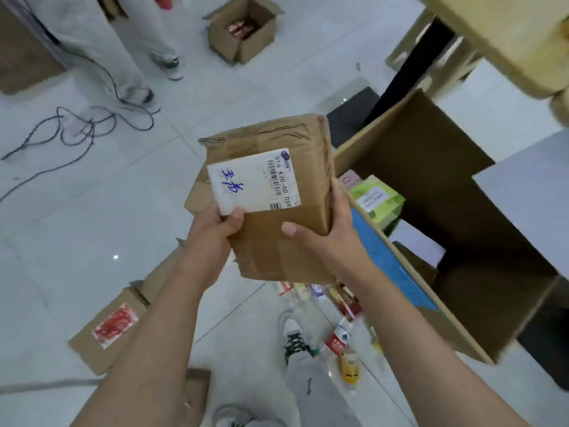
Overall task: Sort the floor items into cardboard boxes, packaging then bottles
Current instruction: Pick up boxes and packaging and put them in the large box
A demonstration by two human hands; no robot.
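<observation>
I hold a taped brown shipping carton [277, 143] with a white address label in front of me, above the floor. My left hand [212, 232] grips its lower left corner, thumb on the label. My right hand [326, 232] grips its lower right edge, thumb on the front face. To the right stands a large open cardboard box [455, 192] with a green packet [377, 200] and blue packaging inside. Plastic bottles [341, 343] and small packets [308, 289] lie on the floor below the carton, beside my shoe.
A flat carton with a red sticker [104, 331] lies at lower left. A small open box [243, 29] with red items stands far ahead. Another person's legs [123, 50] and black cables [74, 127] are at upper left. A table leg [409, 66] stands upper right.
</observation>
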